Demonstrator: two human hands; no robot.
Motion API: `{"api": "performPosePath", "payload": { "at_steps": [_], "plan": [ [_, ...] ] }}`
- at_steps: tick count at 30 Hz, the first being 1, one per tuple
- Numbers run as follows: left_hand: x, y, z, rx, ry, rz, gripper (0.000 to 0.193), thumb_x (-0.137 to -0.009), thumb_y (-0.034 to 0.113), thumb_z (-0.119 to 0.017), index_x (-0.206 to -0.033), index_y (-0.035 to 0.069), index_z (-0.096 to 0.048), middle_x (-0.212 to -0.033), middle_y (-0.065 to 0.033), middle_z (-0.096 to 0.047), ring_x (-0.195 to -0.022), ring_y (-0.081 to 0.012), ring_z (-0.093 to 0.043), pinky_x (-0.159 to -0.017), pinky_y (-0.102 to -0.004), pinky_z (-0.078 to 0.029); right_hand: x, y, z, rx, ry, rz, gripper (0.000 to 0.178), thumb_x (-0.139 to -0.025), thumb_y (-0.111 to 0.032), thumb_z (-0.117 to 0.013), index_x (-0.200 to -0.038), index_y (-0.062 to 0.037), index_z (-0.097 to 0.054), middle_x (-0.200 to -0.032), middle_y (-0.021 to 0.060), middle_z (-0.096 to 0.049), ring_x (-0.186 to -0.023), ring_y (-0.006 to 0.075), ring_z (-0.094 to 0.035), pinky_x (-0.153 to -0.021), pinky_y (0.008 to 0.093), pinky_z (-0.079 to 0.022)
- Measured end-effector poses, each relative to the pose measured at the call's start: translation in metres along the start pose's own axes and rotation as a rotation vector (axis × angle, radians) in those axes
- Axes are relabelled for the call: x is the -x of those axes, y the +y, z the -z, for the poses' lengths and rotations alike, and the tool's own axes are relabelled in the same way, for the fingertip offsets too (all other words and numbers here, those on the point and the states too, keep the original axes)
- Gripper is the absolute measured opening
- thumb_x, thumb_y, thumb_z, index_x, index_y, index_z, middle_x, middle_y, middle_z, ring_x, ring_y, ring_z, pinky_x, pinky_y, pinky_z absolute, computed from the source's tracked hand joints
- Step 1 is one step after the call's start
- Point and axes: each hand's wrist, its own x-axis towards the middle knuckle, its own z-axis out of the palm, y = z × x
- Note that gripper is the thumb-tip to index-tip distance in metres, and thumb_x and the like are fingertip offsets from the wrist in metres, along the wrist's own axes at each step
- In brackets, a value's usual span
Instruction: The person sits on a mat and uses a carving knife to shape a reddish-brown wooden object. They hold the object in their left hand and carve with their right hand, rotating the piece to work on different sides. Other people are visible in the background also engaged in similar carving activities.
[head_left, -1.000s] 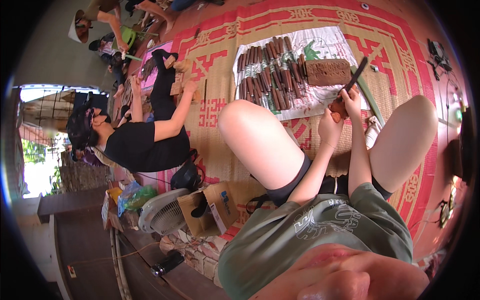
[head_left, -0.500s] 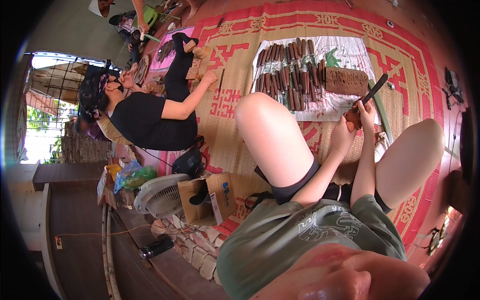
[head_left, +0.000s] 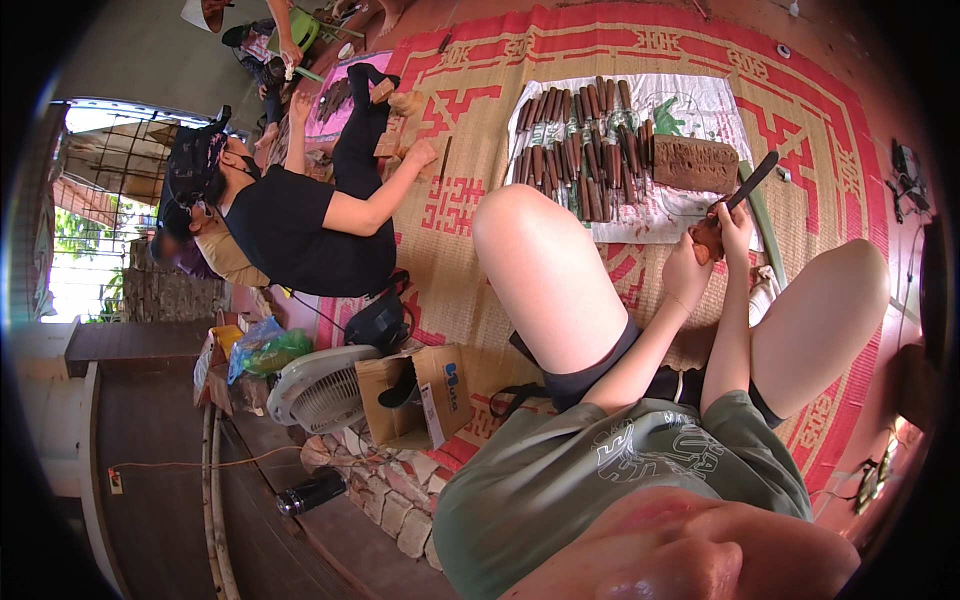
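Between my spread knees, my left hand (head_left: 686, 272) is closed around a small reddish-brown carved wood piece (head_left: 707, 238). My right hand (head_left: 737, 226) grips a carving tool with a long dark handle (head_left: 757, 176), which slants up and to the right. The tool's working end is hidden at the wood, close to both hands. Just beyond them, a white cloth (head_left: 690, 100) carries rows of wooden-handled carving tools (head_left: 590, 155). A rough brown block (head_left: 695, 164) lies at the cloth's right side.
A red and tan woven mat (head_left: 460, 140) covers the floor. A green strip (head_left: 763, 215) lies right of the cloth. At left a person in black (head_left: 310, 225) sits by wood pieces (head_left: 400, 120). A cardboard box (head_left: 415, 400) and a fan (head_left: 318, 390) stand at lower left.
My hands, the wood piece and the tool hold almost the same place. The person at left has turned their head and moved one hand away from their face.
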Motion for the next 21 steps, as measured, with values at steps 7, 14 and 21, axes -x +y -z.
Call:
{"api": "performPosePath", "payload": {
  "at_steps": [7, 14, 21],
  "plan": [
    [0.000, 0.000, 0.000, 0.002, -0.006, -0.010, 0.039, -0.064, 0.020, -0.072, -0.093, 0.003, -0.050, -0.080, -0.0188, -0.062, -0.076, -0.0371, -0.060, -0.063, -0.0448, -0.048, 0.002, -0.005, 0.000, 0.071, 0.069, -0.001, 0.023, -0.088, -0.020, -0.056, -0.074, -0.0031, -0.060, -0.066, -0.0009, -0.057, -0.059, 0.0052, -0.047, -0.054, 0.0213, -0.037],
    [0.000, -0.004, -0.006, 0.003, -0.002, -0.010, 0.037, -0.064, 0.019, -0.071, -0.088, 0.003, -0.048, -0.080, -0.0189, -0.061, -0.076, -0.0373, -0.060, -0.063, -0.0450, -0.048, -0.006, 0.014, 0.003, -0.101, 0.015, -0.020, 0.022, -0.089, -0.020, -0.055, -0.075, -0.0041, -0.060, -0.066, -0.0025, -0.056, -0.057, 0.0043, -0.043, -0.052, 0.0205, -0.034],
    [0.000, 0.000, -0.002, -0.026, -0.011, 0.004, 0.038, -0.063, 0.018, -0.072, -0.088, 0.003, -0.048, -0.080, -0.0192, -0.060, -0.076, -0.0375, -0.060, -0.064, -0.0450, -0.048, -0.004, 0.011, 0.009, -0.104, -0.025, -0.091, 0.019, -0.089, -0.023, -0.057, -0.078, -0.0070, -0.059, -0.072, -0.0022, -0.059, -0.061, 0.0046, -0.048, -0.055, 0.0200, -0.037]
  ]
}}
